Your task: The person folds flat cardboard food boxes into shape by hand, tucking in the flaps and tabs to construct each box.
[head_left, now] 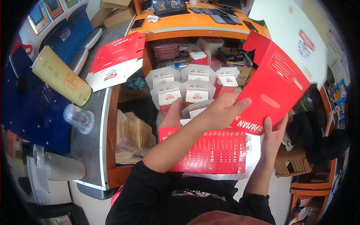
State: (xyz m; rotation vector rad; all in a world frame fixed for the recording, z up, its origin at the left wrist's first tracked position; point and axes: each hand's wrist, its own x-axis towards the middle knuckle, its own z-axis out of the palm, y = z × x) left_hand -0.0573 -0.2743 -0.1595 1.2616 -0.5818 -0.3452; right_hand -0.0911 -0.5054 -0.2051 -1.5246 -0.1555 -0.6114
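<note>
Both hands hold one red and white carton sheet (pixel 272 80), raised over the lap, to the right of the small boxes. The left hand (pixel 227 108) is partly closed, with its thumb on the front of the red part and its other fingers behind. The right hand (pixel 275 135) is also partly closed and pinches the lower edge between thumb and fingers.

Below them, on the lap, lies one overlapping row of red sheets (pixel 204 152); they are more than ten, but I cannot count them exactly.

Six small boxes (pixel 197 96) can be seen before the front edge of the orange table (pixel 176 24): three in the back row, two in the middle and one in front, partly covered by the left arm. Their white flaps stand up; what they contain I cannot tell.

On the grey table (pixel 92 146), near its right edge, there is one group of flat printed sheets (pixel 116 62). Toward the left edge stands one yellow cup (pixel 63 77), and nearer is one clear dome-shaped piece (pixel 79 119). Under this table, one plastic bag (pixel 135 137) contains yellowish pieces. At right, one woven basket (pixel 294 164) holds a dark object.
</note>
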